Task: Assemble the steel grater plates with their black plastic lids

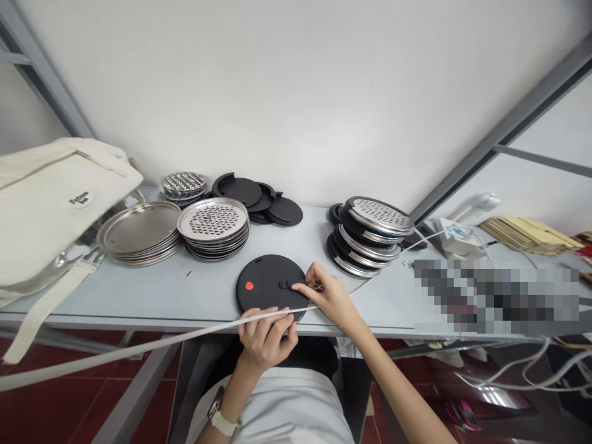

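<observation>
A round black plastic disc [266, 274] with a red-orange dot and a small raised tab lies at the table's front edge. My left hand [268, 336] holds its near rim with the fingers curled over the top. At the disc's right side, my right hand [330, 299] grips the rim, its thumb reaching toward the tab and its forefinger bent at the edge. Some thin, wire-like strands show beside those fingers, too small to make out. A white cable [185, 338] crosses the view in front of the left fingers and the disc's near part.
Stacked metal grater discs [213, 221] and plain metal discs [139, 228] stand at the left, near a cream bag [55, 203]. Black plastic parts [284, 211] lie behind. Grater discs in black holders [379, 216] are piled at the right, before yellowish envelopes [531, 234].
</observation>
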Motion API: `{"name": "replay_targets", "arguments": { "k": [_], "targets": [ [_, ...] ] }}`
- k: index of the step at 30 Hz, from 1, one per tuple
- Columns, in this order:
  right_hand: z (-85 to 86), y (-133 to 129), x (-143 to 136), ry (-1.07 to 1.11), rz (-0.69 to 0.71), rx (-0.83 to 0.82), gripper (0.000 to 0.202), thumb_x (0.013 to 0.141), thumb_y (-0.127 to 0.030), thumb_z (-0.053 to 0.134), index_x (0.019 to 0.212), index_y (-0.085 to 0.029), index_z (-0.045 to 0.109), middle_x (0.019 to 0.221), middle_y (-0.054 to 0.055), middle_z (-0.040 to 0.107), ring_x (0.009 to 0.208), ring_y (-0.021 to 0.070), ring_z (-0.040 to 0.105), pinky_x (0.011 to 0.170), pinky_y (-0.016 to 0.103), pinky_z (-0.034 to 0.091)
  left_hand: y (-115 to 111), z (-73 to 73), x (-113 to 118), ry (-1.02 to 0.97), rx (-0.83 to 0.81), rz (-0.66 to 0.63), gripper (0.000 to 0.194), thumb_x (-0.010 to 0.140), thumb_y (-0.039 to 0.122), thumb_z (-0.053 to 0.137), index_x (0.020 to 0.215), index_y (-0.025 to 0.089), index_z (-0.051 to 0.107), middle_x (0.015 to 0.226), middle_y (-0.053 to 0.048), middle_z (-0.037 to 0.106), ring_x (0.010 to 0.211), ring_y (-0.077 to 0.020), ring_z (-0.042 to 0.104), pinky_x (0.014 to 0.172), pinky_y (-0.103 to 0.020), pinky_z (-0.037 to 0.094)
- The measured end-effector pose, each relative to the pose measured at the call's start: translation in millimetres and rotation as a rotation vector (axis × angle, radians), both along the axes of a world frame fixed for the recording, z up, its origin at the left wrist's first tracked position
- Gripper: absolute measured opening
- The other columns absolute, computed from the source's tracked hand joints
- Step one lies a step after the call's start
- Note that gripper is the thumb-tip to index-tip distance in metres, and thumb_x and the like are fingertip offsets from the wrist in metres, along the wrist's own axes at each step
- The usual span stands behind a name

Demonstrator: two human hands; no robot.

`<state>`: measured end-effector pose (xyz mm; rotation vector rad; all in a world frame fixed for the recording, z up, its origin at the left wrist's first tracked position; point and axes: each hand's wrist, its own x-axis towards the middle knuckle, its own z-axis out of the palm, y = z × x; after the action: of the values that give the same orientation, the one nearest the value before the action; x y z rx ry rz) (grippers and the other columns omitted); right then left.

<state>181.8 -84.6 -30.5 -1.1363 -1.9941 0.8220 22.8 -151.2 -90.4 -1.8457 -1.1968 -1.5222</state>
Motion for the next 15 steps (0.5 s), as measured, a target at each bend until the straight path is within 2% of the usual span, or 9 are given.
{"name": "replay_targets", "arguments": {
  "k": [7, 15],
  "targets": [
    [4.8, -3.1, -2.7, -0.01, -0.034, 0.024, 0.016, 0.096, -0.035, 0.039, 0.088, -0.022, 0.042, 0.06, -0.006, 0.038, 0.052, 0.0111, 0.036, 0.054, 0.024, 0.032, 1.2, -2.0, 0.4, -0.008, -0.01, -0.008, 0.007, 0.074, 0.019, 0.065, 0.081, 0.022, 0.065, 0.073, 0.001, 0.07, 0.073, -0.0153, 0.062, 0.081, -0.034, 0.039],
    [1.9, 0.3, -2.6, 0.115, -0.119, 0.075, 0.009, 0.095, -0.03, 0.039, 0.098, -0.022, 0.037, 0.062, -0.006, 0.032, 0.055, 0.0124, 0.036, 0.057, 0.025, 0.034, -0.3, -0.5, -0.7, -0.005, -0.011, -0.003, 0.007, 0.074, 0.019, 0.064, 0.081, 0.023, 0.065, 0.072, 0.002, 0.07, 0.072, -0.0149, 0.063, 0.081, -0.033, 0.038]
  ]
}}
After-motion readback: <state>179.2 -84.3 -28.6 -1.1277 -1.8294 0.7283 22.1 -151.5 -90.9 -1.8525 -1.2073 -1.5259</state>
